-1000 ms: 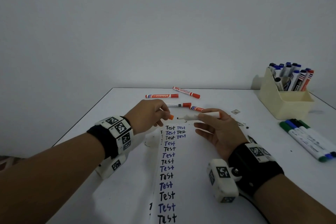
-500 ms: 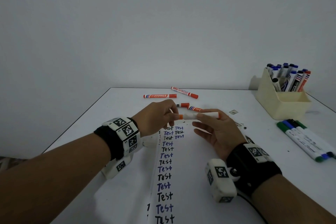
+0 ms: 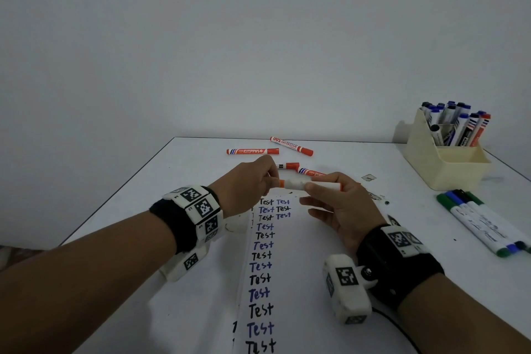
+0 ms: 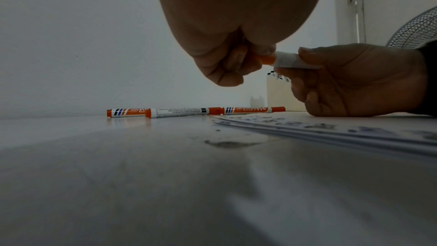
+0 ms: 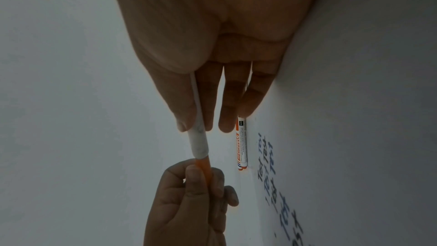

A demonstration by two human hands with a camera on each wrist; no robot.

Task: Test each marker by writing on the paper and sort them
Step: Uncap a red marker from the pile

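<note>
Nearest you, the paper (image 3: 263, 282) lies on the white table (image 3: 143, 296), lined with black and blue "Test" words. Above its far end your right hand (image 3: 342, 204) pinches the white marker (image 3: 313, 184) by its barrel, held level, while your left hand (image 3: 247, 185) curls round its orange cap (image 3: 281, 183), pressed against the barrel. Beyond lie four orange markers (image 3: 253, 151); far right, a beige holder (image 3: 448, 164) of markers.

Five orange markers (image 3: 253, 151), four green-blue markers (image 3: 482, 224), one holder (image 3: 448, 165).
</note>
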